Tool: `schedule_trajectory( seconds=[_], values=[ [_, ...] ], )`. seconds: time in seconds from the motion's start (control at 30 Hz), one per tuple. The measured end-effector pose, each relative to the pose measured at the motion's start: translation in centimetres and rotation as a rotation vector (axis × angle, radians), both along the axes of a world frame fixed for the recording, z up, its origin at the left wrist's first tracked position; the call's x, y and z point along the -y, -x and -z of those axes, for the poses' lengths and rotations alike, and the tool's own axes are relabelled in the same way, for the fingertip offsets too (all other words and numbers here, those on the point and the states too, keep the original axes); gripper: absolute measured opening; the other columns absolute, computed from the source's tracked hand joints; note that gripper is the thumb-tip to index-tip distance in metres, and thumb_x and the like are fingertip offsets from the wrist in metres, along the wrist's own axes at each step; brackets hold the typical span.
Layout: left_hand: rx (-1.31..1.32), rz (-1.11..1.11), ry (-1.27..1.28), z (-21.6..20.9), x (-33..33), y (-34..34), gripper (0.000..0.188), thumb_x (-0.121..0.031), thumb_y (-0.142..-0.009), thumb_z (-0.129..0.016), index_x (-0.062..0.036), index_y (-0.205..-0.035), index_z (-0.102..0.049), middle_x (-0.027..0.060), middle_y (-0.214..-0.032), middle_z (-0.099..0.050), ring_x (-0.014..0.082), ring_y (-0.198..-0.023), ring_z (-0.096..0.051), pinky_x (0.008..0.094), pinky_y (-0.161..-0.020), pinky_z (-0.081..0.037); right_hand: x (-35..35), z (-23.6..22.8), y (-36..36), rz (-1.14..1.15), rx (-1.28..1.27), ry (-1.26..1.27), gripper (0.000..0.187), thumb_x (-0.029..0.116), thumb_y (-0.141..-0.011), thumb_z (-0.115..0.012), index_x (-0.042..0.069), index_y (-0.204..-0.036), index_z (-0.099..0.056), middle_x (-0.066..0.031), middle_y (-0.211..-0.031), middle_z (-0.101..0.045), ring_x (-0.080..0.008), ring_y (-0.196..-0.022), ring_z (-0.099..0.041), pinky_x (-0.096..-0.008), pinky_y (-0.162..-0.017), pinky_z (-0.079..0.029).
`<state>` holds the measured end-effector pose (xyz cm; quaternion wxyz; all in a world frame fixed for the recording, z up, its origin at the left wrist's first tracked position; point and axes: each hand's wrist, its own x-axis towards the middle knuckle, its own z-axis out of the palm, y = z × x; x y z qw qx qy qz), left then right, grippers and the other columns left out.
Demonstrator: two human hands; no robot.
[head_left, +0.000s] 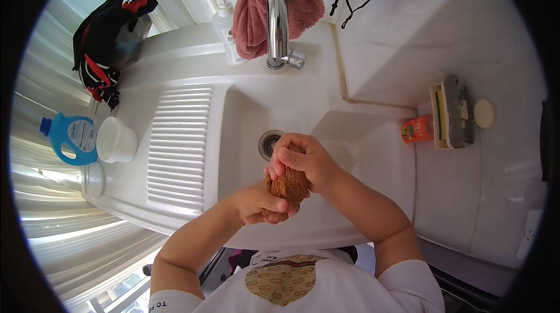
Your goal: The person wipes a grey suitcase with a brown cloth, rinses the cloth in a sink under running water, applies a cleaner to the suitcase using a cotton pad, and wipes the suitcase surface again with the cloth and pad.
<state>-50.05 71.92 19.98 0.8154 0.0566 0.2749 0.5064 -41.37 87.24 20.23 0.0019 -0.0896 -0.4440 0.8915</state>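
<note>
Both of my hands are closed around one brown, rough-textured bundle (287,186), held over the white sink (245,150). It looks like a bunched-up cloth, though its exact kind cannot be told. My left hand (262,203) grips its lower end, with the thumb across the front. At the upper end, my right hand (306,160) wraps round it with curled fingers. Much of the bundle is hidden by the fingers. Just beyond my hands lies the metal drain (268,144), partly covered by the right hand.
A chrome faucet (277,21) with a pink towel (251,33) behind it rises at the far side, beside a white pump bottle (225,24). Ribbed washboard (178,150), white tub (118,141) and blue jug (76,138) stand left. A sponge holder (452,113) is on the right wall.
</note>
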Motion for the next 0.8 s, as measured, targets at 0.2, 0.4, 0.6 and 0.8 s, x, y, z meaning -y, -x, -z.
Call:
schedule_trajectory(
  seconds=[0.2, 0.4, 0.6, 0.8],
  values=[
    [-0.464, -0.043, 0.218, -1.1, 0.6, -2.6, 0.038, -0.015, -0.07, -0.083, -0.0072, -0.09, -0.052, 0.0021, -0.067, -0.053, 0.0093, -0.047, -0.044, 0.0224, -0.04, -0.031, 2.3, -1.2, -0.2, 0.048, 0.187, -0.285, 0.036, 0.025, -0.091, -0.067, 0.003, -0.066, -0.055, -0.0037, -0.058, -0.058, -0.0117, -0.057, -0.057, -0.0275, -0.059, -0.048],
    [-0.74, -0.048, 0.493, 7.1, -0.3, -3.3, 0.022, -0.008, -0.072, -0.075, -0.0074, -0.074, -0.052, 0.0014, -0.058, -0.049, 0.0106, -0.044, -0.043, 0.026, -0.038, -0.027, 3.8, 6.6, 0.8, 0.207, 0.365, -0.617, 0.031, 0.018, -0.088, -0.064, 0.001, -0.063, -0.056, -0.0048, -0.053, -0.059, -0.0106, -0.047, -0.055, -0.0271, -0.047, -0.044],
    [-0.894, -0.104, 0.495, 11.0, -1.1, -3.7, 0.02, -0.012, -0.071, -0.074, -0.0019, -0.081, -0.061, 0.0035, -0.069, -0.06, 0.0148, -0.061, -0.056, 0.0315, -0.055, -0.045, 3.6, 11.2, 1.1, 0.306, 0.427, -0.725, 0.025, 0.016, -0.082, -0.062, 0.0, -0.064, -0.059, -0.0076, -0.054, -0.061, -0.0145, -0.05, -0.058, -0.0312, -0.05, -0.048],
    [-1.008, -0.037, 0.494, 12.3, -1.3, -3.7, 0.028, -0.02, -0.072, -0.075, 0.0016, -0.087, -0.065, 0.0092, -0.08, -0.067, 0.0183, -0.076, -0.063, 0.0328, -0.069, -0.049, 3.7, 12.9, 1.3, 0.34, 0.467, -0.717, 0.024, 0.015, -0.081, -0.06, 0.0, -0.062, -0.057, -0.0082, -0.054, -0.061, -0.0151, -0.049, -0.059, -0.0317, -0.049, -0.048]
  ],
)
